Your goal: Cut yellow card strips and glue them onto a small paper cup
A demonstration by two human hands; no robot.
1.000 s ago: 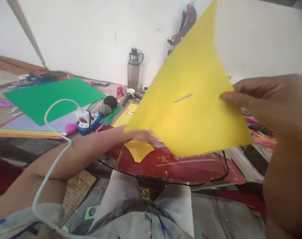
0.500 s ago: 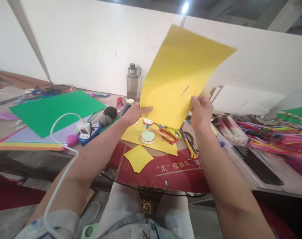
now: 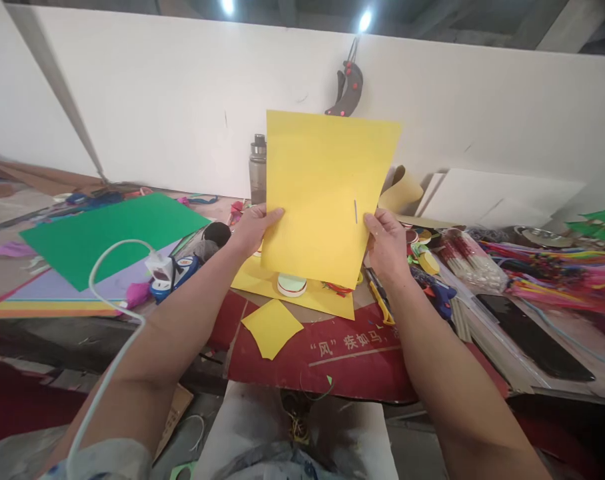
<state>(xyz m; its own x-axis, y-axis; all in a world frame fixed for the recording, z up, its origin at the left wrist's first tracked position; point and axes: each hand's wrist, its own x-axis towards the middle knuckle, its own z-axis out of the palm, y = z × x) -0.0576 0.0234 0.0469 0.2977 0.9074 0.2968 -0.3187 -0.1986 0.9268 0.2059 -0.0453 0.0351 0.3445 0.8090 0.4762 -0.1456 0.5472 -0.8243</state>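
Observation:
Both hands hold up a sheet of yellow paper (image 3: 322,193) above the table, facing me and almost upright. My left hand (image 3: 255,230) pinches its left edge, thumb in front. On the right edge, my right hand (image 3: 385,243) grips the sheet the same way, close to a short dark line on the paper. Below it lie another yellow sheet (image 3: 327,308), a round pale-green piece with a white and red rim (image 3: 291,285), and a small yellow cut-out (image 3: 272,327) with curved sides. The held sheet partly covers red-handled scissors (image 3: 338,289). A yellow utility knife (image 3: 381,300) lies near my right wrist.
Left are a green sheet (image 3: 117,233), stacked coloured sheets and a power strip (image 3: 175,277) whose white cable (image 3: 117,360) crosses my left arm. A bottle (image 3: 257,170) stands behind. Right lie a black phone (image 3: 535,337), pipe cleaners (image 3: 562,280) and a glue gun (image 3: 440,293).
The yellow sheet has swung from a tilted, raised position on the right to nearly upright in front of me. My left hand has come up from the table to hold its left edge.

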